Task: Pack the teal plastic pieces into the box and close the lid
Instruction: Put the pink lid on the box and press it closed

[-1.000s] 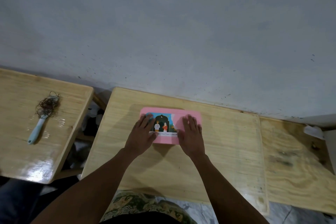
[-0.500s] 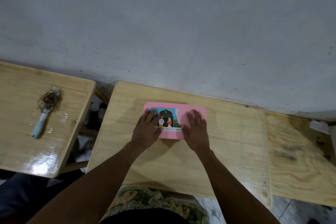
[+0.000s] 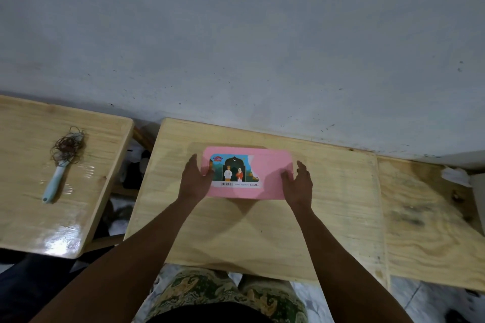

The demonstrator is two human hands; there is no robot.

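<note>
Second worktop at left carries a light-blue-handled brush, bristles tangled with hair. Grey wall behind. Crumpled white paper at far right.

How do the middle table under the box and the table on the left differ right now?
The middle table carries the pink box, with the left hand and right hand at its ends; the left table carries only a hair-tangled brush. The left table shines glossier than the middle one. Both are pale wood.

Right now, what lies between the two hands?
Head view: only the pink box, lid on, between the left hand and right hand at its ends.
</note>
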